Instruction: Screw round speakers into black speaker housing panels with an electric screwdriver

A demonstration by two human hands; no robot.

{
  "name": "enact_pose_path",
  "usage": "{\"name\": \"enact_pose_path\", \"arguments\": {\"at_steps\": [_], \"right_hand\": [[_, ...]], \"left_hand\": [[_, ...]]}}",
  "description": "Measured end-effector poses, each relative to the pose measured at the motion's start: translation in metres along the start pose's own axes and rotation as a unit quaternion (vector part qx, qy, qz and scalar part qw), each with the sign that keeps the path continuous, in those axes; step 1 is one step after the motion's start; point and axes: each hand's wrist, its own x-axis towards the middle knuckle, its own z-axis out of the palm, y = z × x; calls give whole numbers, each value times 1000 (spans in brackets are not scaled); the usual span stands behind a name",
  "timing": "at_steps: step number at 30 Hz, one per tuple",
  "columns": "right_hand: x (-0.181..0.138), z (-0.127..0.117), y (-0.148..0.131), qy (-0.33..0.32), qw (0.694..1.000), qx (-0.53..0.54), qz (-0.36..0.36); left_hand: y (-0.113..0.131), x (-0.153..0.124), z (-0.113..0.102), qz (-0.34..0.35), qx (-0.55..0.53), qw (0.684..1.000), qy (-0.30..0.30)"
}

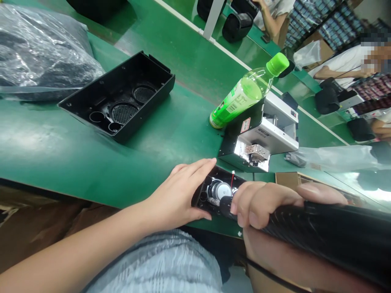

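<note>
My left hand [179,191] grips the near-left end of a black speaker housing [222,175], fingers along its far side and thumb on the near side. Inside the housing sits a round speaker driver [222,190] with a pale magnet, and a red wire with a white plug [233,173] sticks up beside it. My right hand [262,201] is wrapped round a black electric screwdriver [332,228]. Its nose points down into the housing; the bit's tip and any screw are hidden.
Another open black speaker housing [139,112] lies on the green table [146,162], beside a plastic bag [39,53]. A green-capped bottle [244,93] leans near a screw feeder machine [259,138]. A cardboard box [287,179] stands right. People work across the table.
</note>
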Motion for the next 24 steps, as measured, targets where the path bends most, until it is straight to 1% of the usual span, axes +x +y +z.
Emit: {"name": "enact_pose_path", "arguments": {"at_steps": [1, 2, 6, 9, 16, 19, 24], "right_hand": [[-1, 4, 2, 31, 999, 3, -15], [-1, 8, 4, 45, 999, 3, -22], [-1, 13, 9, 59, 997, 6, -44], [3, 13, 7, 64, 997, 19, -45], [10, 12, 5, 4, 1000, 20, -10], [10, 13, 6, -12, 999, 44, -18], [10, 26, 18, -31, 998, 28, -46]], "left_hand": [[0, 0, 0, 0, 0, 1000, 0], [0, 0, 0, 1, 0, 1000, 0], [-1, 0, 1, 8, 6, 1000, -2], [0, -1, 1, 9, 11, 1000, -6], [0, -1, 1, 6, 17, 1000, -9], [-1, -2, 2, 8, 16, 1000, -7], [-3, -2, 3, 10, 15, 1000, -8]]}}
